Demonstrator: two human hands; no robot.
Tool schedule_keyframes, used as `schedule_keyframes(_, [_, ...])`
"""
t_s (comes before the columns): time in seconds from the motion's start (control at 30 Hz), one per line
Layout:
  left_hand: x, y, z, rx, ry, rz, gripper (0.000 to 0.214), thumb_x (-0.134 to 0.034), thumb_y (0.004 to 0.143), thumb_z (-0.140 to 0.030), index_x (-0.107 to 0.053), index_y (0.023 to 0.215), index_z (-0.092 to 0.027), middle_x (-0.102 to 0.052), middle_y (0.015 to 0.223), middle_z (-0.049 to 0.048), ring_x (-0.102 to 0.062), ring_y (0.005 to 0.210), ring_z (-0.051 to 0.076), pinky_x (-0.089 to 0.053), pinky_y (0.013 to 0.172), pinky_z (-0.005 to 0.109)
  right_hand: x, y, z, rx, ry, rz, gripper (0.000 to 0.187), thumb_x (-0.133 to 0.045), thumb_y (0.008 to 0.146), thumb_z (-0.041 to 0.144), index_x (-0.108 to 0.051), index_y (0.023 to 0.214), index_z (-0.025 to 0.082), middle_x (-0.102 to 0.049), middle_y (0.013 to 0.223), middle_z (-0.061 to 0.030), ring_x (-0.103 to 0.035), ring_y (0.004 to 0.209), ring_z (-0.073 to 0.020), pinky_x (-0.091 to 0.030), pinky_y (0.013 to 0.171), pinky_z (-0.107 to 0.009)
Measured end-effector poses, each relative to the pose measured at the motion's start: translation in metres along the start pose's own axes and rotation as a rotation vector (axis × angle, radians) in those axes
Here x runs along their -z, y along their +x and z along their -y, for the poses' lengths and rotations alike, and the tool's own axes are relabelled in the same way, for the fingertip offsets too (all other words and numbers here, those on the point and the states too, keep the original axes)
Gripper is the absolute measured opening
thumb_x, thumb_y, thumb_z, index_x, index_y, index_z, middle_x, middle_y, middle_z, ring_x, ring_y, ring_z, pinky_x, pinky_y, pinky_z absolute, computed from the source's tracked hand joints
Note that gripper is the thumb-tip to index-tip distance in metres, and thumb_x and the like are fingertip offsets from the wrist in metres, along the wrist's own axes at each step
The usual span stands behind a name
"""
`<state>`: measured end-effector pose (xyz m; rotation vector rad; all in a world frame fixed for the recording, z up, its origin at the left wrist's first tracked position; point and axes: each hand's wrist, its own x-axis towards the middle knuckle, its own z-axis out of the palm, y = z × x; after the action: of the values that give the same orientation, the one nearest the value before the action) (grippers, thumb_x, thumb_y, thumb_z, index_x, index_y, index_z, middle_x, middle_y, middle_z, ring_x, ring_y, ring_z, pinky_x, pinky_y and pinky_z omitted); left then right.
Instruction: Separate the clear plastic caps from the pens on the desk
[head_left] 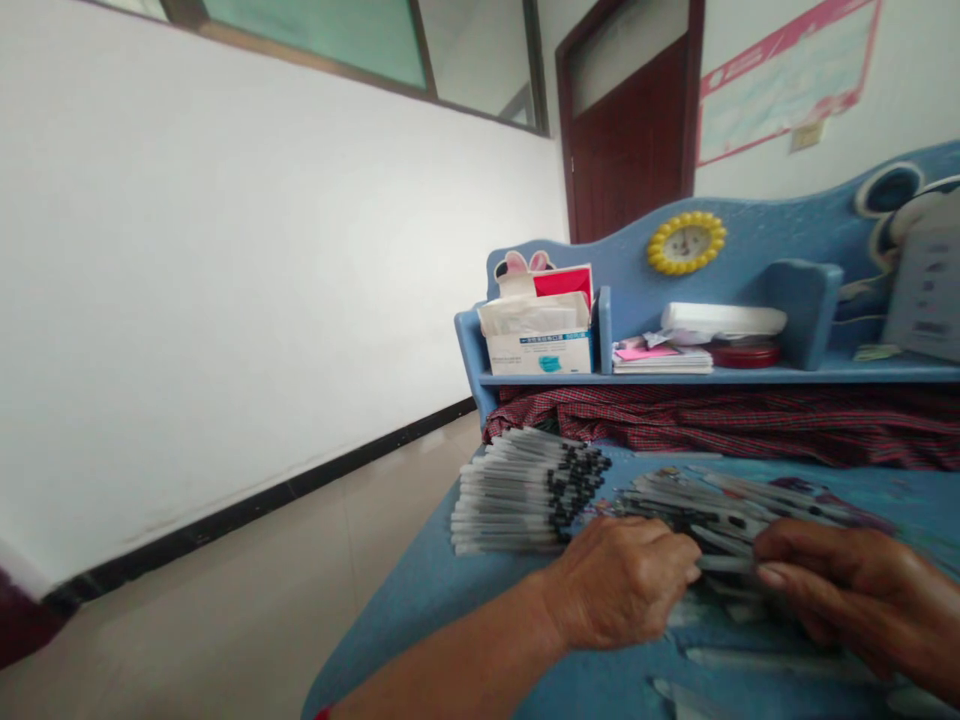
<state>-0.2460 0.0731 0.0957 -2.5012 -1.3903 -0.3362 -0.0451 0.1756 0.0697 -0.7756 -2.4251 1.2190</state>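
My left hand (pixel 626 585) is closed, its fingers pinched at one end of a pen (pixel 726 564) with a pale translucent barrel. The other end of that pen meets the fingertips of my right hand (pixel 847 580), also curled in a pinch. Under and behind both hands spreads a loose pile of similar pens (pixel 694 497), with grey barrels and dark parts. Left of my left hand lies a neat stack of pens (pixel 506 490), their black ends all toward the right. My fingers hide part of the pile.
The blue desk (pixel 420 620) has a rounded left edge, with tiled floor beyond. Nearer me lie several loose pale pieces (pixel 780 660). At the back, a checked cloth (pixel 720 420) runs below a shelf holding a mask box (pixel 540 352), papers (pixel 660 360) and a red round case (pixel 744 355).
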Motion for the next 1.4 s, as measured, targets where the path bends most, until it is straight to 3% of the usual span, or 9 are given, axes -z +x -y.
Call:
schedule_keyframes(0.27, [0.003,0.005,0.005,0.03,-0.25,0.036,0.022,-0.035,0.092,-0.017,-0.05,0.076,-0.015,-0.051,0.065,-0.0002,-0.052,0.062,0.012,-0.036,0.058,0.022,0.012,-0.001,0.019,-0.034,0.118,-0.001,0.014,-0.054,0.078,0.029,-0.055,0.075,0.015,-0.051,0.053,0.0042,-0.037,0.04,-0.0043,-0.029,0.037,-0.015])
schedule_keyframes(0.4, [0.006,0.006,0.007,0.115,-0.441,0.145,0.024,-0.033,0.093,-0.018,-0.052,0.078,-0.016,-0.051,0.063,-0.0027,-0.052,0.06,0.01,-0.037,0.058,0.02,0.017,-0.001,0.014,0.073,-0.036,-0.036,0.007,-0.056,0.077,0.022,-0.056,0.073,0.016,-0.053,0.054,0.0042,-0.044,0.046,-0.0055,-0.032,0.043,-0.015])
schedule_keyframes(0.53, [0.009,0.007,0.01,0.211,-0.592,0.202,0.024,-0.032,0.094,-0.021,-0.055,0.092,-0.017,-0.054,0.064,-0.0044,-0.053,0.06,0.008,-0.038,0.059,0.019,0.022,0.001,0.008,0.143,-0.173,-0.101,0.005,-0.057,0.077,0.021,-0.057,0.076,0.017,-0.055,0.058,0.0043,-0.047,0.051,-0.0068,-0.032,0.046,-0.016])
schedule_keyframes(0.67, [0.008,0.008,0.013,0.256,-0.558,0.2,0.025,-0.033,0.093,-0.024,-0.056,0.1,-0.018,-0.057,0.067,-0.0034,-0.055,0.064,0.01,-0.038,0.061,0.02,0.028,0.004,0.005,0.176,-0.228,-0.138,0.006,-0.058,0.077,0.022,-0.059,0.078,0.016,-0.051,0.057,0.0048,-0.043,0.051,-0.0065,-0.029,0.047,-0.017])
schedule_keyframes(0.9, [0.004,0.009,0.016,0.24,-0.46,0.185,0.026,-0.034,0.092,-0.025,-0.059,0.092,-0.017,-0.057,0.069,-0.0018,-0.055,0.065,0.011,-0.038,0.06,0.021,0.032,0.004,0.005,0.179,-0.416,-0.112,0.007,-0.059,0.077,0.022,-0.063,0.081,0.017,-0.048,0.054,0.0053,-0.041,0.05,-0.0062,-0.027,0.048,-0.018])
schedule_keyframes(1.07, [0.001,0.009,0.016,0.181,-0.421,0.129,0.026,-0.035,0.093,-0.025,-0.059,0.096,-0.017,-0.061,0.075,0.0005,-0.057,0.068,0.012,-0.039,0.063,0.021,0.027,0.004,0.005,0.199,-0.347,-0.091,0.013,-0.059,0.079,0.026,-0.063,0.088,0.017,-0.049,0.054,0.0055,-0.042,0.049,-0.0062,-0.028,0.047,-0.017])
schedule_keyframes(1.27, [-0.001,0.008,0.016,0.132,-0.391,0.065,0.025,-0.037,0.091,-0.024,-0.06,0.096,-0.018,-0.063,0.076,0.0015,-0.059,0.07,0.013,-0.041,0.065,0.021,0.023,0.002,0.011,0.281,-0.251,-0.057,0.013,-0.051,0.083,0.019,-0.062,0.077,0.015,-0.05,0.057,0.0043,-0.044,0.052,-0.0059,-0.032,0.051,-0.017])
schedule_keyframes(1.4, [0.005,0.008,0.028,0.167,-0.385,0.089,0.026,-0.037,0.09,-0.025,-0.061,0.094,-0.018,-0.064,0.076,0.0011,-0.059,0.07,0.013,-0.04,0.064,0.021,0.032,0.005,0.005,0.257,-0.136,-0.085,0.016,-0.05,0.082,0.018,-0.059,0.069,0.014,-0.048,0.055,0.0045,-0.042,0.051,-0.006,-0.032,0.049,-0.017])
